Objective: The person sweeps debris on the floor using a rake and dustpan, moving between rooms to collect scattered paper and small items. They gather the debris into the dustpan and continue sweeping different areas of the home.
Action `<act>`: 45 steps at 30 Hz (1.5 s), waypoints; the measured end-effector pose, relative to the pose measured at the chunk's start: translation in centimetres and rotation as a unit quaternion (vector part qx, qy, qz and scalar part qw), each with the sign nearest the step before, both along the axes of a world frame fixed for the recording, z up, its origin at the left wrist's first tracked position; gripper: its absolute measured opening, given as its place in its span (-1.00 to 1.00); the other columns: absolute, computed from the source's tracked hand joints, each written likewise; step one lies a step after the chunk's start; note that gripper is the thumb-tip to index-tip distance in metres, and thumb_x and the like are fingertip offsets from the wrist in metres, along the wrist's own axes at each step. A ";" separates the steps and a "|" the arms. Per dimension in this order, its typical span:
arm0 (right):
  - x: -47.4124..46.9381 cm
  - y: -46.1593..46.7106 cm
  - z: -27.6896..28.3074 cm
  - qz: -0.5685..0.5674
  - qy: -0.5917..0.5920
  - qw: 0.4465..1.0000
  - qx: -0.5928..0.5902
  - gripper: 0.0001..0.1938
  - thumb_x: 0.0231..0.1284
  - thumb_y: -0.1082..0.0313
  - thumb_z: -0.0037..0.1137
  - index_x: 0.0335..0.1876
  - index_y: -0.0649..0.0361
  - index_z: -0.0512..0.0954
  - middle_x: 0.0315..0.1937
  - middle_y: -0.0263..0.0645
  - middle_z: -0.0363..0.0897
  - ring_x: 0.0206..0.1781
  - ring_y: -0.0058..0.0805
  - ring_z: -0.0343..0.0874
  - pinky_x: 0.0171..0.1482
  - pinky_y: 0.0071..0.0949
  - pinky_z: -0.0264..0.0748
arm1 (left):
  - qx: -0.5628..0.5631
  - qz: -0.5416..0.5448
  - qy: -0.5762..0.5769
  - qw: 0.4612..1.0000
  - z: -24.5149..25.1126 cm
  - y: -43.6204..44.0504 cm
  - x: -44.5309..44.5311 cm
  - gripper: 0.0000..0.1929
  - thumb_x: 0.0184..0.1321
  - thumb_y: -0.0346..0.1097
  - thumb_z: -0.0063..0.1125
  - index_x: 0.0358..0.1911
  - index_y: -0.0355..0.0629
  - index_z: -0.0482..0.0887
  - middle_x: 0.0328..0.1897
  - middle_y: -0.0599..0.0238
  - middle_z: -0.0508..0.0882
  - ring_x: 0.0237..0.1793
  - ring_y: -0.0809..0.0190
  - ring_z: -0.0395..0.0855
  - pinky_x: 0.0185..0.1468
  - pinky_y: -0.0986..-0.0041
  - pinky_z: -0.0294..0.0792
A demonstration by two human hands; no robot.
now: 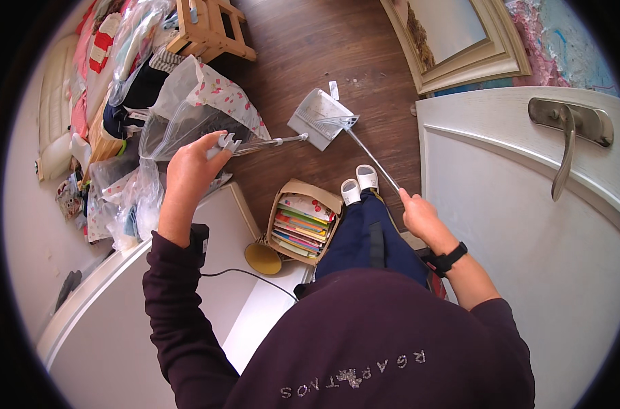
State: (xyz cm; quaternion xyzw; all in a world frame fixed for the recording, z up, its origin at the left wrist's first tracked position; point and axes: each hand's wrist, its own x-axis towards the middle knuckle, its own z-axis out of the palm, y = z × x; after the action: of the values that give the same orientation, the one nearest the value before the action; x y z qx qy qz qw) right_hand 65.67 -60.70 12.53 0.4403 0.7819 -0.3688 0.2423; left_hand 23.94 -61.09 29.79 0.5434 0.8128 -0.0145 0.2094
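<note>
A long-handled dustpan (317,115) with a pale pan rests on the dark wood-look floor, some dirt visible in it. My left hand (192,166) is closed around the top end of its handle, near a white clip. My right hand (421,214) grips the metal handle (373,158) of a broom. The broom's head (338,121) lies over the pan's right side, its bristles partly inside. Just beyond the pan is a small white paper piece (333,90), with crumbs of debris (358,81) on the floor near it.
A cardboard box of books (305,222) stands by my slippers (358,184), beside a yellow-lined round container (263,258). To the right are a white door (494,194) and a framed picture (473,56). Plastic bags (187,112), clothes and a wooden stool (212,30) crowd the left.
</note>
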 end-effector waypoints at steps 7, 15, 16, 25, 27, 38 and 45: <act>-1.3 3.4 1.4 -0.037 -0.023 0.999 -0.005 -0.53 0.10 0.44 -0.15 0.20 0.22 0.29 -0.24 0.02 0.51 -0.20 -0.02 0.55 -0.18 -0.14 0.49 | 0.035 -0.050 0.110 0.992 0.2 -1.5 1.4 -0.41 -0.10 -0.21 0.33 0.12 -0.01 0.49 -0.35 0.19 0.63 -0.30 0.05 0.60 -0.25 0.29 0.41; -3.7 8.1 5.3 -0.098 -0.001 0.995 -0.016 -0.50 0.10 0.36 -0.13 0.23 0.24 0.29 -0.16 0.07 0.50 -0.10 0.03 0.49 -0.03 -0.13 0.42 | 0.115 -0.094 0.107 0.983 0.9 -2.8 1.3 -0.31 -0.32 -0.40 0.40 0.08 -0.16 0.50 -0.14 0.20 0.57 -0.11 0.05 0.52 -0.09 0.30 0.36; -4.0 8.5 5.5 -0.115 0.001 0.993 -0.025 -0.49 0.10 0.36 -0.13 0.24 0.24 0.28 -0.14 0.09 0.49 -0.07 0.04 0.48 -0.01 -0.14 0.40 | 0.130 -0.076 0.085 0.985 0.8 -2.7 1.4 -0.41 -0.31 -0.43 0.38 -0.02 -0.19 0.57 -0.13 0.16 0.57 -0.05 0.04 0.51 -0.05 0.29 0.35; -12.1 9.4 -8.2 -0.278 0.084 0.956 0.023 -0.43 0.12 0.27 -0.03 0.28 0.23 0.19 0.02 0.12 0.44 0.08 0.05 0.43 0.10 -0.18 0.38 | 0.237 -0.047 -0.230 0.943 -9.3 2.3 5.7 -0.62 -0.26 -0.44 0.35 -0.22 -0.17 0.66 -0.32 0.23 0.62 -0.23 0.09 0.61 -0.16 0.32 0.46; -14.0 8.2 -11.4 -0.247 0.068 0.967 -0.002 -0.38 0.11 0.26 0.00 0.31 0.19 0.11 0.01 0.07 0.44 0.04 0.02 0.47 0.07 -0.17 0.40 | 0.132 0.051 -0.309 0.940 -13.5 2.4 6.8 -0.62 -0.13 -0.35 0.34 -0.14 -0.18 0.64 -0.22 0.16 0.63 -0.13 0.02 0.60 -0.03 0.27 0.42; -17.6 18.8 -30.0 -0.088 0.155 0.956 -0.232 -0.73 0.14 0.10 -0.04 -0.44 0.13 0.54 -0.41 -0.10 0.57 -0.31 -0.08 0.56 -0.23 -0.20 0.49 | -0.241 0.512 -0.627 0.535 -38.7 -3.8 9.9 -0.48 0.26 -0.15 0.06 0.24 -0.21 0.34 -0.24 0.43 0.63 -0.23 0.46 0.53 -0.19 0.64 0.36; -21.1 25.1 -52.0 -0.476 0.078 0.799 -0.358 -0.81 0.21 0.27 0.00 -0.27 0.25 0.50 -0.55 -0.30 0.53 -0.54 -0.57 0.54 -0.59 -0.61 0.48 | -0.202 0.541 -0.747 0.329 -42.1 -2.8 12.9 -0.60 0.21 -0.14 0.09 -0.06 -0.37 0.53 -0.40 0.28 0.58 -0.32 0.35 0.55 -0.14 0.54 0.38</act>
State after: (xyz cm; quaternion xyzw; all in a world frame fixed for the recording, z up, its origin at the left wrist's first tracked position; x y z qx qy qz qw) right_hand 44.60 -35.57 -39.51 0.6085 0.3021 -0.7248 0.1144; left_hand 36.80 -63.94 -12.29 -0.2927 0.4024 0.3504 0.7935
